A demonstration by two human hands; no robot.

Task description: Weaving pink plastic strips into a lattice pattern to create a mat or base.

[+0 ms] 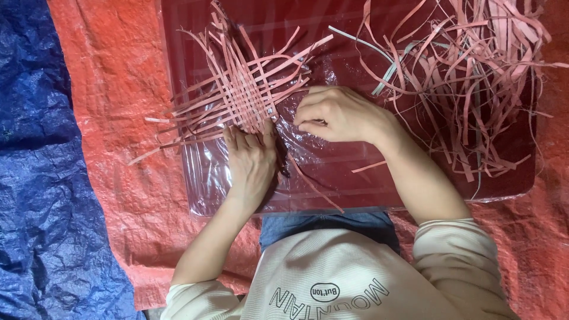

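Pinkish flat strips, part-woven into a mat (240, 95), on a plastic-covered dark board (332, 172). Likely light, springy, easily shifted; best pressed near the weave's edge. Left hand (252, 163) lies flat, pinning it. Right hand (338, 114), curled, pinches a strip end. Loose strips (468, 77) lie well right.

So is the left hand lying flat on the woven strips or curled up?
Flat. The left hand lies palm down, fingers stretched out, pressing the near edge of the woven mat of pink strips.
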